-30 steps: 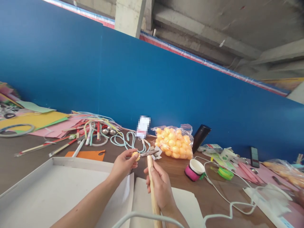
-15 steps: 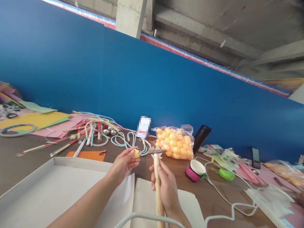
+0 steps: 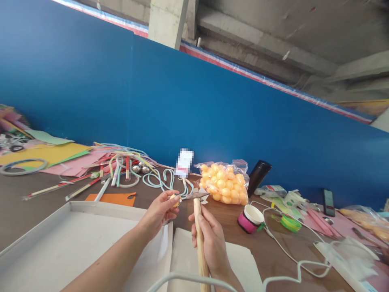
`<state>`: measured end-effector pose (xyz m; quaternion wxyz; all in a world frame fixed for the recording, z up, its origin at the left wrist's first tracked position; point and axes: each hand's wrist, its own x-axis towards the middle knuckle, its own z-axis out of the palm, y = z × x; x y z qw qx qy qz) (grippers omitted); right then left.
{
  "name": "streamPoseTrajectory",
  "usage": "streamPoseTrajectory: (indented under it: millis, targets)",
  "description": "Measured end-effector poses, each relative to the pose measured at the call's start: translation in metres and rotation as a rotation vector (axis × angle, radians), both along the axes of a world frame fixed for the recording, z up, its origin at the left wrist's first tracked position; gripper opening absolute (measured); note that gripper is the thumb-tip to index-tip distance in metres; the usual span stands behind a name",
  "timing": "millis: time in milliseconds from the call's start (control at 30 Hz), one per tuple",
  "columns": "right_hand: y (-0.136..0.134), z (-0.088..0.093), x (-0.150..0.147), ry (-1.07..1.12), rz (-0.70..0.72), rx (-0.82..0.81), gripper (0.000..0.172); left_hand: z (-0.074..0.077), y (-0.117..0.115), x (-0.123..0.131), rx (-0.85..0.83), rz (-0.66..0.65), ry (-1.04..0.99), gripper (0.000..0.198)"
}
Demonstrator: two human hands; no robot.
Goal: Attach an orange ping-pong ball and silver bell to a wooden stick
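Observation:
My left hand [image 3: 160, 211] pinches a small round ball [image 3: 175, 200], orange-yellow with a shiny silver part, between thumb and fingers. My right hand [image 3: 209, 232] is wrapped around the pale wooden handle of a hammer [image 3: 199, 243]. Its dark metal head lies sideways at the top of the handle, one end tapering to the right. The other end is at the ball; whether they touch I cannot tell. Behind the hammer, a clear bag of orange balls [image 3: 224, 184] rests on the table. Several silver balls [image 3: 140, 168] lie farther left.
A white tray [image 3: 73, 209] fills the front left, with white card [image 3: 243, 259] beside it. Cords [image 3: 158, 181] and an orange sheet [image 3: 111, 198] lie behind. To the right are a pink-wrapped cup [image 3: 249, 219], black cylinder [image 3: 258, 177], white cable [image 3: 299, 269] and phone [image 3: 328, 202].
The hammer head has shifted slightly left, up to the ball. My left hand has moved slightly right and down, and the ball's silver side shows more.

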<state>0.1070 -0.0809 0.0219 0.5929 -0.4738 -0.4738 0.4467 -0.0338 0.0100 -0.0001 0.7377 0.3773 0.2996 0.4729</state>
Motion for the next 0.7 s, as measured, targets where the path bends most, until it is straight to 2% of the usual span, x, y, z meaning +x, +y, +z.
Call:
streamPoseTrajectory:
  millis: [467,700]
  targets:
    - [-0.0025,-0.0038,-0.0026,-0.041,0.053,0.024,0.031,-0.0038,0.0029,0.0005,-0.087,-0.014,-0.094,0.028]
    - [-0.0018,-0.0069,-0.0064,-0.087,0.052,-0.001,0.041,-0.0043,0.0021,0.0018,-0.11,-0.014,-0.091,0.026]
